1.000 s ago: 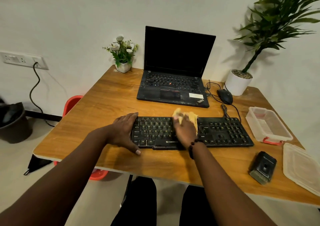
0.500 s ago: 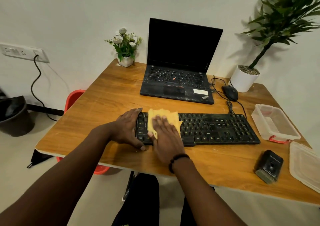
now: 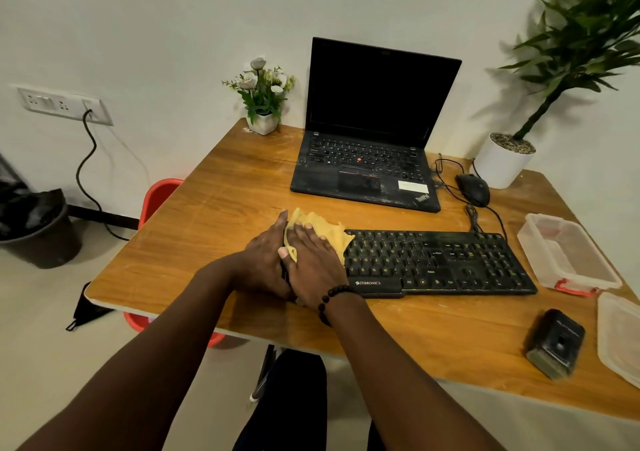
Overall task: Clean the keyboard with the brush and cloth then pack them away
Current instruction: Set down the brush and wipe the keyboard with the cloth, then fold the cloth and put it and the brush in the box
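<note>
Right hand [image 3: 313, 263] presses flat on the cloth [image 3: 323, 231] at the keyboard's [image 3: 440, 263] nine-o'clock end; left hand [image 3: 265, 260] braces that edge, fingers straight. Pushing harder could slide the keyboard toward three o'clock.

At centre top we see an open black laptop [image 3: 370, 160], its screen dark, standing on the wooden tabletop [image 3: 221, 208]. Just left of it sits a small white pot of flowers [image 3: 263, 101]. To the laptop's right lies a black mouse [image 3: 473, 189] with its cable looping beside it, and behind that a white pot holding a tall green plant [image 3: 512, 153] at the upper right. At the left of the frame we find a wall socket [image 3: 62, 104] with a black cord hanging down, a dark bin [image 3: 38, 232] on the floor, and a red chair [image 3: 157, 198] showing past the tabletop's left edge.
</note>
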Motion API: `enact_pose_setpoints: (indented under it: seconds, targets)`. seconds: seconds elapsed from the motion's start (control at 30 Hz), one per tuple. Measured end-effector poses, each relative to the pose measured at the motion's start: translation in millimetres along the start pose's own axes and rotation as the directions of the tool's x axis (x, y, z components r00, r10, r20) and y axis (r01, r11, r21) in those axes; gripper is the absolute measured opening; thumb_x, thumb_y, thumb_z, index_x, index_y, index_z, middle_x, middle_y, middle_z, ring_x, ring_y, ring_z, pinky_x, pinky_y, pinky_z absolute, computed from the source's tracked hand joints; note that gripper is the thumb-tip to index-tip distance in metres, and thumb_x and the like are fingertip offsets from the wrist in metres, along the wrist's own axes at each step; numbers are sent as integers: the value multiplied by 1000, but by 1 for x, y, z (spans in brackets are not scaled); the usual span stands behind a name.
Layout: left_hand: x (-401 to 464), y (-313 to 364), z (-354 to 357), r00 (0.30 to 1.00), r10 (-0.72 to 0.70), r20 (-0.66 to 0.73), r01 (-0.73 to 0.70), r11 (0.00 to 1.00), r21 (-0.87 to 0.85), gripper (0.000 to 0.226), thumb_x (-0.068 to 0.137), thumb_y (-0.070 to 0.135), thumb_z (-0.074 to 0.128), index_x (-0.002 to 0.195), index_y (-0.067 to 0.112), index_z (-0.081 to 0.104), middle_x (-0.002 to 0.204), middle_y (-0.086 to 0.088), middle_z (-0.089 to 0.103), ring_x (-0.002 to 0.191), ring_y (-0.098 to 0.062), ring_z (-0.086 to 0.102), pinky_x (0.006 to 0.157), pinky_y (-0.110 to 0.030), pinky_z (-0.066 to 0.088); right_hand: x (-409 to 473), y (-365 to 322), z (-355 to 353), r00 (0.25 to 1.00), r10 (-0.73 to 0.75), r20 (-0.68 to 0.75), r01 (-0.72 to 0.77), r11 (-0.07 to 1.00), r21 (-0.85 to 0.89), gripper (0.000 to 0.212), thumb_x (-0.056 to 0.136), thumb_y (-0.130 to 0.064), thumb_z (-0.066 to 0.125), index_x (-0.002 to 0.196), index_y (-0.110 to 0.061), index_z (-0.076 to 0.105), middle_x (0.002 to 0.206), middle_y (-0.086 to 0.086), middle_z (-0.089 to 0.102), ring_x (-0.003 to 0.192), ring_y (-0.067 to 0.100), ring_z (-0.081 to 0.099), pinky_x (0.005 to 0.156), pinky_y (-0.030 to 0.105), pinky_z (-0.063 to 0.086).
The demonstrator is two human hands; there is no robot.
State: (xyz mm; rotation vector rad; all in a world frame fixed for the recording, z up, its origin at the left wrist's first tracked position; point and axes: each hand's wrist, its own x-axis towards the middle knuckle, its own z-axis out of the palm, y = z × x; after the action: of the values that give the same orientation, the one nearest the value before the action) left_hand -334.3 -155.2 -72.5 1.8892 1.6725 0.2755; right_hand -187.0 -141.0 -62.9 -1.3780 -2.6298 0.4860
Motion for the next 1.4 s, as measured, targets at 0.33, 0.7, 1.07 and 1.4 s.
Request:
enact_pose_setpoints:
  seconds: [0.33,0.7,1.07,1.4]
  targets:
    - [-7,-4,0,998,27,-48,-30,998,-64,152,62,43,92,152,26,-29,165,-5,9,150,-25,12,111,-26,13,-44,27,0,916,-401,-3,400,913,78,38,102,-31,39,139,-23,45,152,-9,36,145,7,16,119,31,9]
    - [-9,-3,-1,998,39,-52,-41,999,-28,150,51,67,87,156,32,-15,164,2,11,149,-20,13,118,-36,11,-60,80,-14,822,-555,128,569,812,-129,69,95,-12,56,150,-34,22,158,-20,14,146,-1,-1,120,31,13]
    - [-11,0,-7,1000,19,2,-19,999,-34,148,53,69,86,156,30,-13,162,1,18,147,-22,19,119,-39,15,-143,152,-43,963,-267,-37,265,963,-45,47,102,-35,37,148,-38,27,154,-25,17,143,-9,6,117,16,10]
    - [0,30,-12,995,11,102,-26,989,148,159,35,96,62,155,28,-18,165,0,-10,151,-29,-6,120,-54,1,-171,133,-89,774,631,50,-49,-19,999,27,97,-38,45,112,-21,60,113,9,70,101,28,67,86,48,53]
